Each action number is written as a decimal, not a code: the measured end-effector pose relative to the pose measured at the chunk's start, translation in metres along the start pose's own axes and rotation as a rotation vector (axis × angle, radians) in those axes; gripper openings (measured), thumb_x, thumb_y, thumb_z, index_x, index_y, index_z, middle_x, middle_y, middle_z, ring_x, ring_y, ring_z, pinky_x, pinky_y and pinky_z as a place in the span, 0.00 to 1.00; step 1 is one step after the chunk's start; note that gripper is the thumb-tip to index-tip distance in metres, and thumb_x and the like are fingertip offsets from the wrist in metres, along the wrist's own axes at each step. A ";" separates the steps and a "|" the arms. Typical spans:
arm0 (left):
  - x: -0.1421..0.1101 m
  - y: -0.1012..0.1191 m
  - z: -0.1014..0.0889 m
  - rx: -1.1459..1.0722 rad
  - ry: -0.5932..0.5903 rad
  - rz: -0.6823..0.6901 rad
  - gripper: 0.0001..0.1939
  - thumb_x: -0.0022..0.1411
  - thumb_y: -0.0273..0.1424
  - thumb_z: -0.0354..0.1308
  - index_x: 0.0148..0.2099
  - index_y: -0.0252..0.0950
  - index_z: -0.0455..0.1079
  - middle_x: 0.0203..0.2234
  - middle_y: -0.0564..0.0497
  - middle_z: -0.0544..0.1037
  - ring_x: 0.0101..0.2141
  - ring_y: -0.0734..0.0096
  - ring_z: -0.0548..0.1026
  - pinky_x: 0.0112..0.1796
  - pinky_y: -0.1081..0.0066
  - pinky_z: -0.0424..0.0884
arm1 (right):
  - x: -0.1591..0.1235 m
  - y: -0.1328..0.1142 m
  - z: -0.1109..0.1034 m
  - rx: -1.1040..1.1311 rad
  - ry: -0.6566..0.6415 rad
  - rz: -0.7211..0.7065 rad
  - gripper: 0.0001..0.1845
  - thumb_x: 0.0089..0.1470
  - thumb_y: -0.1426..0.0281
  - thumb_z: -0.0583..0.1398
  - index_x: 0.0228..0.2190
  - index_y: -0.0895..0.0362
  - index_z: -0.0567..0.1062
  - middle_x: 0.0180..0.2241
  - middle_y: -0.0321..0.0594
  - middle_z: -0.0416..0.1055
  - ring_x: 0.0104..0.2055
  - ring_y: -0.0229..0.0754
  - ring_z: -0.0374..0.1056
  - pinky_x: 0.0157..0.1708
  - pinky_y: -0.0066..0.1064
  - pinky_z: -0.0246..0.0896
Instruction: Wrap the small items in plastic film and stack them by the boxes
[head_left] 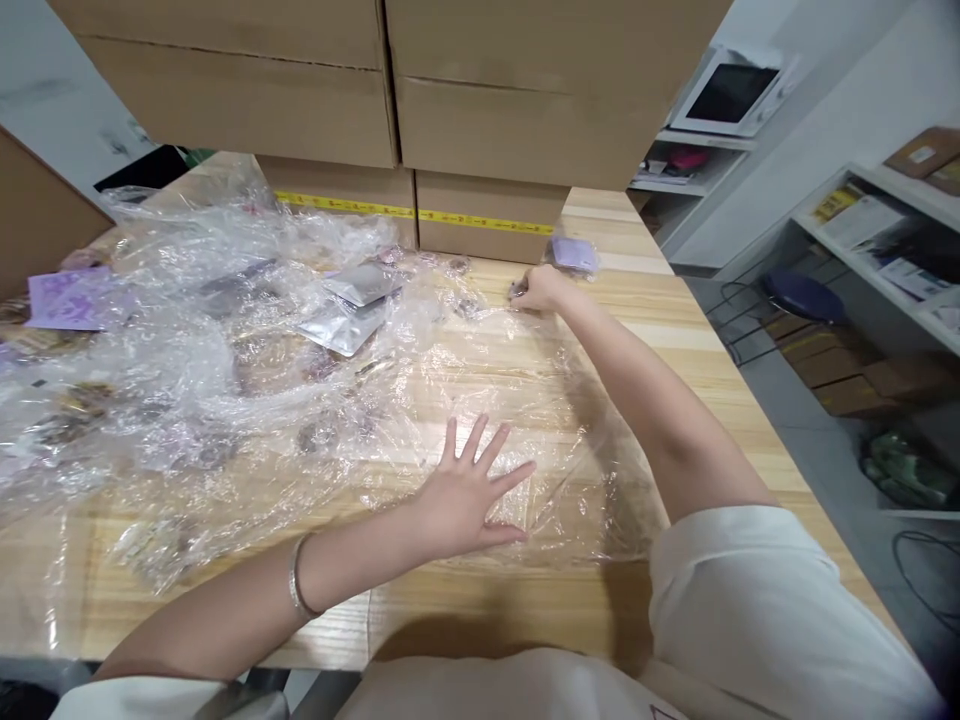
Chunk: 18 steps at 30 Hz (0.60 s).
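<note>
My left hand (pixel 465 495) lies flat with its fingers spread on a clear plastic sheet (pixel 592 490) over the wooden table. Farther out, my right hand (pixel 541 288) is closed near the sheet's far edge. A small dark bit shows at its fingertips, too small to name. Just beyond it lies a small purple packet (pixel 574 254) in clear wrapping. To the left, crumpled clear plastic (pixel 187 350) is heaped over several small items. Silver pouches (pixel 349 325) lie on or within this heap. A purple printed packet (pixel 69 298) shows at the far left.
Large cardboard boxes (pixel 525 130) are stacked along the back of the table (pixel 630 270), some with yellow tape (pixel 487 219). Right of the table stand shelves with a microwave (pixel 731 95), a dark blue stool (pixel 802 297) and more boxes (pixel 832 370) on the floor.
</note>
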<state>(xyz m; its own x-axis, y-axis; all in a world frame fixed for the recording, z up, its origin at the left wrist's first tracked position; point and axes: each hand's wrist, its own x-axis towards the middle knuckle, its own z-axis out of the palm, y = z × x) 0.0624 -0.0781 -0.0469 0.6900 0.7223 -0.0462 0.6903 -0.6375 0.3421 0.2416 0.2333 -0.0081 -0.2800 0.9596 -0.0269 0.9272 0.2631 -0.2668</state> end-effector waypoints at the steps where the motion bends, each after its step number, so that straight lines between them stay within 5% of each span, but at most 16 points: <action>1: 0.000 0.000 0.000 0.000 0.007 0.000 0.43 0.61 0.63 0.46 0.72 0.50 0.50 0.71 0.39 0.41 0.68 0.27 0.34 0.58 0.25 0.30 | -0.006 0.006 -0.006 -0.007 0.048 0.013 0.16 0.42 0.67 0.68 0.34 0.63 0.78 0.37 0.53 0.76 0.41 0.55 0.71 0.42 0.40 0.64; 4: 0.001 -0.001 0.000 -0.003 0.009 -0.008 0.43 0.60 0.63 0.48 0.71 0.51 0.51 0.71 0.40 0.42 0.68 0.28 0.34 0.58 0.25 0.30 | -0.032 0.015 -0.024 0.008 0.286 0.014 0.22 0.51 0.67 0.62 0.46 0.66 0.74 0.47 0.56 0.72 0.51 0.54 0.67 0.49 0.39 0.60; 7: 0.002 -0.001 -0.001 -0.004 -0.003 -0.024 0.44 0.58 0.64 0.49 0.71 0.52 0.51 0.71 0.40 0.42 0.68 0.28 0.34 0.58 0.26 0.29 | -0.078 0.004 -0.037 0.152 0.398 -0.153 0.24 0.52 0.65 0.62 0.49 0.63 0.72 0.46 0.51 0.71 0.48 0.51 0.67 0.48 0.39 0.60; 11: 0.005 -0.001 -0.001 0.013 0.009 -0.032 0.44 0.57 0.64 0.50 0.71 0.53 0.51 0.71 0.39 0.45 0.68 0.26 0.35 0.57 0.25 0.30 | -0.159 -0.027 -0.025 0.320 0.037 -0.334 0.21 0.48 0.60 0.65 0.43 0.56 0.75 0.38 0.44 0.72 0.36 0.48 0.68 0.37 0.40 0.65; 13: 0.005 0.000 -0.003 0.044 0.036 -0.019 0.44 0.57 0.64 0.50 0.70 0.51 0.53 0.69 0.37 0.50 0.67 0.24 0.41 0.56 0.24 0.34 | -0.192 -0.037 -0.010 0.326 -0.080 -0.348 0.23 0.49 0.58 0.65 0.47 0.52 0.74 0.41 0.44 0.71 0.39 0.50 0.69 0.38 0.42 0.67; 15: 0.004 0.001 -0.009 0.091 0.084 0.006 0.40 0.61 0.61 0.50 0.68 0.43 0.60 0.65 0.35 0.60 0.65 0.27 0.51 0.57 0.27 0.43 | -0.211 -0.038 0.005 0.331 -0.149 -0.318 0.32 0.49 0.56 0.66 0.55 0.48 0.69 0.48 0.45 0.69 0.45 0.53 0.70 0.42 0.44 0.68; 18: 0.001 0.000 -0.023 0.150 0.144 0.035 0.26 0.71 0.47 0.46 0.49 0.32 0.75 0.45 0.38 0.78 0.51 0.45 0.73 0.52 0.46 0.66 | -0.221 -0.026 0.016 0.341 -0.219 -0.302 0.39 0.49 0.56 0.66 0.61 0.46 0.63 0.54 0.46 0.66 0.48 0.54 0.70 0.46 0.45 0.68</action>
<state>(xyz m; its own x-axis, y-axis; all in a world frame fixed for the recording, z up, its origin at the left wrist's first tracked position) 0.0580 -0.0706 -0.0253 0.6837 0.7227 0.1013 0.6982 -0.6882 0.1973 0.2756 0.0128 -0.0108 -0.6025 0.7928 -0.0918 0.6732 0.4430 -0.5921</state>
